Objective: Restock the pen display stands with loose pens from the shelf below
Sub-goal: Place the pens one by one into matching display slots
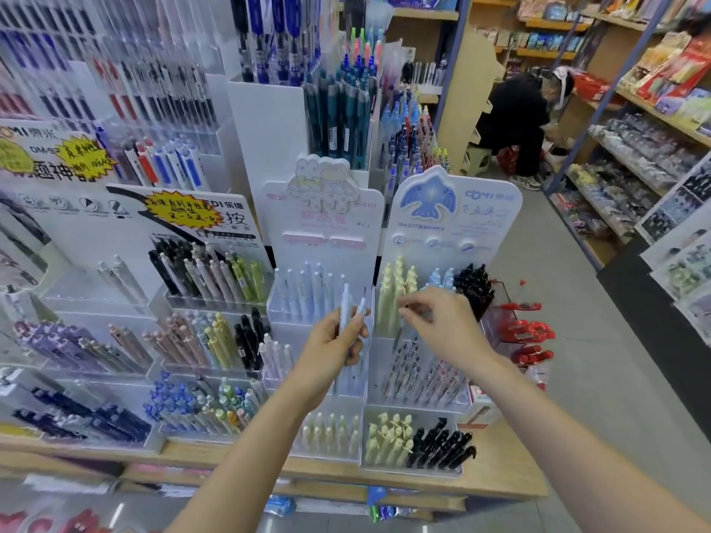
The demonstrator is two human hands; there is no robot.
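My left hand (334, 342) grips a small bunch of pale pens (348, 307), upright, in front of the pink-headed display stand (325, 225). My right hand (442, 323) pinches one dark thin pen (400, 330) that hangs tip down, just before the blue bird-headed stand (458, 209). The pink stand's top tier (304, 298) holds several light blue pens. The blue stand's top tier carries pale yellow pens (396, 286), light blue ones and black pens (475, 286).
Clear acrylic stands full of pens crowd the wooden shelf (500, 478) to the left and behind. Red items (527, 332) sit at the right end. A person in black (515, 121) crouches in the aisle beyond. Stocked shelves (646, 148) line the right side.
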